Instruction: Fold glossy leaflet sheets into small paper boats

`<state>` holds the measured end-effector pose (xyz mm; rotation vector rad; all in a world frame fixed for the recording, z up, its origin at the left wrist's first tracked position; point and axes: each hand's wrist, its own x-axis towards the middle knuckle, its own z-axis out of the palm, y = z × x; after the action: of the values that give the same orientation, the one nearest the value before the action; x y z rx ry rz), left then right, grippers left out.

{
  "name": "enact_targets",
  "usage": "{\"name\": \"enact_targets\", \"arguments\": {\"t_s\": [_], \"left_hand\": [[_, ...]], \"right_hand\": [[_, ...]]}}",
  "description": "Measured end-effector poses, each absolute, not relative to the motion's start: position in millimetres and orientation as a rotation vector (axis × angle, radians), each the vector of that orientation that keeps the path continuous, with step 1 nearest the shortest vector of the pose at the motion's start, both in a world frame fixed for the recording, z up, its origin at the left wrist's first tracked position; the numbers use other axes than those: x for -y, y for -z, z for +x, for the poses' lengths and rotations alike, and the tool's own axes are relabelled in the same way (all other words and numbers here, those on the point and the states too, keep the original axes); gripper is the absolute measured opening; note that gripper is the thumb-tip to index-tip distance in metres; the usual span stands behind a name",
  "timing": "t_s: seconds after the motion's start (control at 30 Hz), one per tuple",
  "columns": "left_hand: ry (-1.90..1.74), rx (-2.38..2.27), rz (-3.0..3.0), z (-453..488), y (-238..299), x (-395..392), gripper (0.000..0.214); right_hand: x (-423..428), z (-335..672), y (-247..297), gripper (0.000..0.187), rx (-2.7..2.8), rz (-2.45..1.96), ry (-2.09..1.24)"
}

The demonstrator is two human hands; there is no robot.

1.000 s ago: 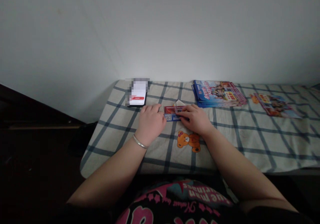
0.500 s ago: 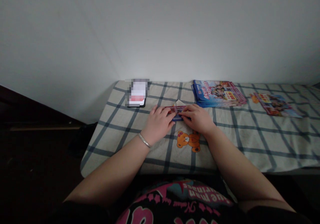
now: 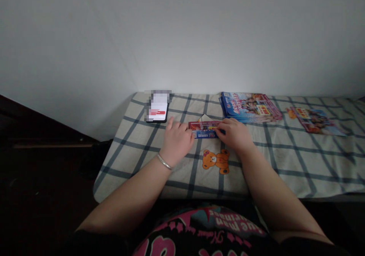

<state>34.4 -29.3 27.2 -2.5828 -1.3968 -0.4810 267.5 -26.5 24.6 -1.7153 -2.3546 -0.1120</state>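
1. Background: plain white wall (image 3: 182, 35) behind a table covered by a cream cloth with a dark blue check (image 3: 137, 142). The floor to the left is dark.
2. Folded red-and-blue printed paper strip (image 3: 204, 129): lies flat on the cloth at the centre, long side running left to right, between the 2 hands.
3. Left hand (image 3: 176, 142): palm down on the cloth, fingers loosely spread and half open, thumb side touching the strip's left end. It grasps nothing. A thin silver bangle (image 3: 164, 162) circles the wrist.
4. Right hand (image 3: 235, 134): palm down, fingers curled, fingertips on the strip's right end. Whether they pinch the paper or only press it cannot be told, since the knuckles hide the contact.
5. Small white folded paper (image 3: 204, 117): its corner shows just behind the strip.
6. Black phone with a lit screen (image 3: 157, 109): lies near the wall, behind the left hand and apart from it.
7. Stack of blue glossy leaflets (image 3: 249, 105): lies just behind the right hand, near the wall.
8. Single colourful leaflet (image 3: 313, 121): lies well to the right of the stack.
9. Orange bear print (image 3: 216, 161): on the cloth, just in front of the strip, between the wrists.
10. Black shirt with pink lettering (image 3: 199, 229): fills the lower edge.
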Motion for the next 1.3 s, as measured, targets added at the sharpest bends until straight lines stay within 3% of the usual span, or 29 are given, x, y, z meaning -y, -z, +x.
{"name": "enact_targets", "arguments": {"t_s": [0.23,0.63,1.1,1.3], "left_hand": [[0.539,1.442,-2.589,30.8,-24.2,23.3,0.015],[0.552,1.474,-2.677,29.7,-8.4,17.6,0.053],[0.528,1.409,-2.829,30.6,-3.8,12.5,0.053],[0.548,1.483,-2.843,31.8,-1.9,11.8,0.069]], "right_hand": [[21.1,270.4,-15.3,0.018,2.243,-1.661,0.116],[18.3,265.6,-12.3,0.009,2.271,-1.5,-0.138],[17.9,258.1,-2.8,0.015,2.308,-1.19,-0.278],[18.9,257.1,-4.7,0.016,2.31,-1.141,-0.377]]}}
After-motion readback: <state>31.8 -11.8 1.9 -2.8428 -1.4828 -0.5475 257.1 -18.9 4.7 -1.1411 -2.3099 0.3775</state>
